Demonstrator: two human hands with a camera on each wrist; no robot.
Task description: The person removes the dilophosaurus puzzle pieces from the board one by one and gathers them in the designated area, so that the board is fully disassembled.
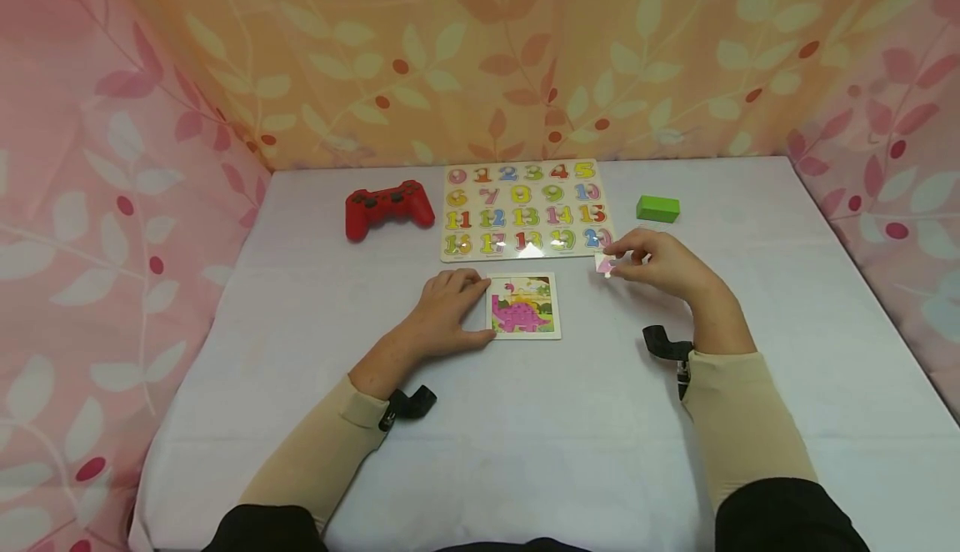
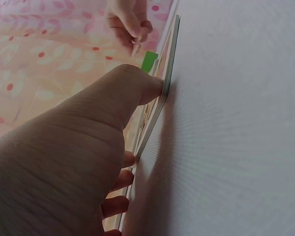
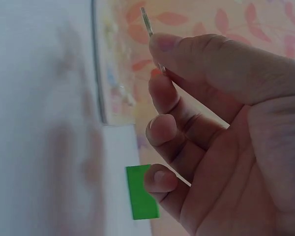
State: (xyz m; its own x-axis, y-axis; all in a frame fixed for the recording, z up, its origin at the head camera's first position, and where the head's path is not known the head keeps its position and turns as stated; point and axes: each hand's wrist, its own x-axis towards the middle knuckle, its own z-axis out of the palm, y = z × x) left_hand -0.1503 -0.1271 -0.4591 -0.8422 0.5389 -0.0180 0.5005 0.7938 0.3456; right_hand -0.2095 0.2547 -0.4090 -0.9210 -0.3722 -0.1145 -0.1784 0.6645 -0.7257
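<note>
A square jigsaw puzzle (image 1: 522, 315) with a pink dinosaur lies on the table, a pale patch showing near its upper left. My left hand (image 1: 444, 312) holds it by the left side, thumb at the lower corner and forefinger at the upper one. In the left wrist view, the thumb (image 2: 150, 89) presses on the board's edge. Off to the right, my right hand (image 1: 660, 262) pinches a small pink-and-white puzzle piece (image 1: 603, 265) between thumb and fingertips, near the number board's lower right corner. Seen edge-on in the right wrist view, the piece (image 3: 146, 20) looks thin.
Behind the puzzle lies a number board (image 1: 527, 210) with colourful numerals. A red game controller (image 1: 389, 208) sits to its left, and a green block (image 1: 657, 208) to its right. White cloth (image 1: 540, 435) covers the table, with patterned curtains (image 1: 480, 52) around it.
</note>
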